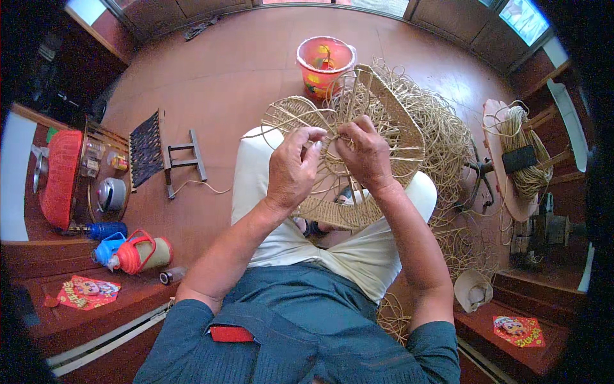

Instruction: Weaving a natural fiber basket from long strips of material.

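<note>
A woven straw-coloured piece (pixel 409 121) rests across my knees, its wide plaited bands joined by thin strands round an open middle. My right hand (pixel 366 152) is closed, fingertips pinching a cord (pixel 335 136) near the centre of the piece. Beside it, my left hand (pixel 295 165) is curled, thumb and forefinger close together by the same strands; what lies between them is too small to make out. Loose strands (pixel 281 125) stick out over my left knee. Part of the weave is hidden behind both hands.
A large heap of loose cord (pixel 441 134) spreads over the floor at the right. Ahead stands a red bucket (pixel 323 80). To the left are a folding stool (pixel 147 152) and a red thermos (pixel 131 255). A coiled cord bundle (pixel 527 169) lies on a bench at the right.
</note>
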A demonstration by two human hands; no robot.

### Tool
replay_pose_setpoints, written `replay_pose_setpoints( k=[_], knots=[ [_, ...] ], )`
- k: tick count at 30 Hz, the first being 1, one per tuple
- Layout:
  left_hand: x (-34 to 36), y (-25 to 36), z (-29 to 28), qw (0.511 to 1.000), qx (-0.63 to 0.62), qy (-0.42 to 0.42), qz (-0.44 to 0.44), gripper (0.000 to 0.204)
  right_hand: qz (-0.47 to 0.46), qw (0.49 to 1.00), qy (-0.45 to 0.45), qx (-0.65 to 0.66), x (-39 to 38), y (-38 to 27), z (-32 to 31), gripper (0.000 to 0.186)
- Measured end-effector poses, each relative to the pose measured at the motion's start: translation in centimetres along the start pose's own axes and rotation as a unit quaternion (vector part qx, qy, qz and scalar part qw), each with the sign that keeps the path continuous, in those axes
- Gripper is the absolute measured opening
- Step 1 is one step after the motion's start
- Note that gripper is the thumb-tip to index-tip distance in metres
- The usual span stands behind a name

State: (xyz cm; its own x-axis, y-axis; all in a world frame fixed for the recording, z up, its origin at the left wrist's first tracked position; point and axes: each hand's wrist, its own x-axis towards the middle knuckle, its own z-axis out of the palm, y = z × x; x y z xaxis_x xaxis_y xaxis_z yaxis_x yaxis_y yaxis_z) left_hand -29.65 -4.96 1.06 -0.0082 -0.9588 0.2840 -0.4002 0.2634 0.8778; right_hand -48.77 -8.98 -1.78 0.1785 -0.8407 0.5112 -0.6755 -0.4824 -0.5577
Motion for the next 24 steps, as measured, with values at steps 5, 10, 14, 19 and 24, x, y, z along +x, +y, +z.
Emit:
replay_pose_setpoints(
  k=[5, 10, 14, 19, 24],
  knots=[
    [-1.6, -0.3, 0.6, 0.998, 0.022, -0.062, -0.015, 0.028, 0.015, 0.997, -0.074, -0.023, 1.3, -0.1, -1.1, 0.024],
    [-3.1, 1.4, 2.5, 0.969, -0.118, -0.126, -0.178, 0.051, 0.062, 0.977, -0.199, -0.042, 3.2, -1.1, -2.9, 0.026],
    [-4.2, 1.2, 4.6, 0.921, -0.303, -0.098, -0.227, 0.067, 0.070, 0.951, -0.302, -0.010, 5.3, -0.7, -4.0, 0.031],
    [-4.0, 2.2, 6.7, 0.848, -0.447, -0.050, -0.281, 0.073, 0.056, 0.932, -0.352, 0.066, 5.8, 0.8, -4.6, 0.025],
    [-4.1, 3.0, 7.4, 0.770, -0.559, 0.008, -0.307, 0.072, 0.062, 0.913, -0.401, 0.042, 6.3, 0.4, -5.0, 0.024]
  ],
)
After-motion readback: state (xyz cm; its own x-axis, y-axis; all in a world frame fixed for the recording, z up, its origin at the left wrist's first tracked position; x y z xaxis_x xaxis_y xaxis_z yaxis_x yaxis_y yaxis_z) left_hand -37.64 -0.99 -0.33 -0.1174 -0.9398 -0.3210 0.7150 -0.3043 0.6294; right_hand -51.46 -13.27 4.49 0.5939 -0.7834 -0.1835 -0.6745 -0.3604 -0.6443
